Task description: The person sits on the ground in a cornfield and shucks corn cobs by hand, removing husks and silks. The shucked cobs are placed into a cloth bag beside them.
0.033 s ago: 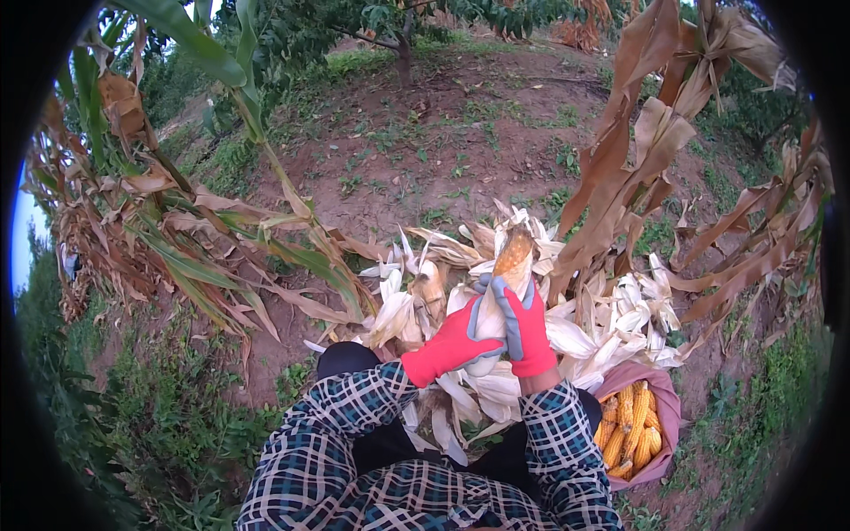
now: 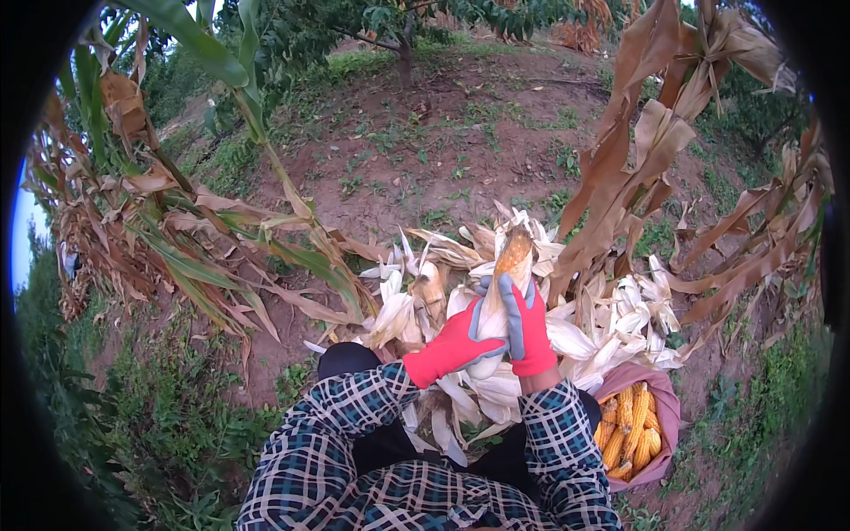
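Observation:
Between my two gloved hands, in front of my body, is an ear of corn (image 2: 513, 255) with its upper kernels bare and pale husk around its lower part. My left hand (image 2: 458, 342), in a red and grey glove, is closed round the husk-covered lower part. Higher up, my right hand (image 2: 529, 326), gloved alike, grips the ear from the right side, its thumb along the husk. Some of the fingers are hidden behind the ear. Loose dry husks (image 2: 584, 341) lie beneath and around both hands.
A pinkish cloth sack (image 2: 670, 416) with several husked yellow corn cobs (image 2: 631, 423) stands at my right. Dry corn stalks (image 2: 633, 150) rise at the right, and a greener stalk (image 2: 292, 190) leans at the left. A small tree (image 2: 404, 60) grows on the bare slope ahead.

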The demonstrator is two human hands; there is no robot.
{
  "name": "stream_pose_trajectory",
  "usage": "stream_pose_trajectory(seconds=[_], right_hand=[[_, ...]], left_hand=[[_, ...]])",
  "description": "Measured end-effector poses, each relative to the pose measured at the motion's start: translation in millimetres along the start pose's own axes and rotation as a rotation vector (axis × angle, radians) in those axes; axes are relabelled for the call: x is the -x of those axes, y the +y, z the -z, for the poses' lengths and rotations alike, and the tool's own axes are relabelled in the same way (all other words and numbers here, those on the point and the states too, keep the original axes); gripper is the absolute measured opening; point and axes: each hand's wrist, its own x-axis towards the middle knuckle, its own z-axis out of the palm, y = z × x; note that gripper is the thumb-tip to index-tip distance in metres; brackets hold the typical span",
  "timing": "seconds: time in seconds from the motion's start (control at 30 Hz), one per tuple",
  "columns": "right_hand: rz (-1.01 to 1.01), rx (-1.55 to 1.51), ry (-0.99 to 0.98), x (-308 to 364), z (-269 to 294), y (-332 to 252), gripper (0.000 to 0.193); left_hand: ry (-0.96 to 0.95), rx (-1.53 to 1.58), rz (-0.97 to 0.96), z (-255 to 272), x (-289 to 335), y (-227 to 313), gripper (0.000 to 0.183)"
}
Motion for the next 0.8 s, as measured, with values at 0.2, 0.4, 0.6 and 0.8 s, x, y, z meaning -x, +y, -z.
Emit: stream_pose_trajectory(seconds=[0.2,0.4,0.6,0.8], right_hand=[[0.057,0.09,0.136,-17,18,17,0.034],[0.185,0.33,0.16,-14,19,28,0.034],[0.096,0.347,0.016,20,-22,28,0.059],[0.021,0.638,-0.089,19,-6,43,0.075]], left_hand=[[0.013,0.317,0.062,-8,-4,25,0.059],[0.047,0.452,0.257,3,-5,26,0.048],[0.494,0.585,0.011,28,-29,23,0.038],[0.508,0.558,0.006,27,-30,33,0.04]])
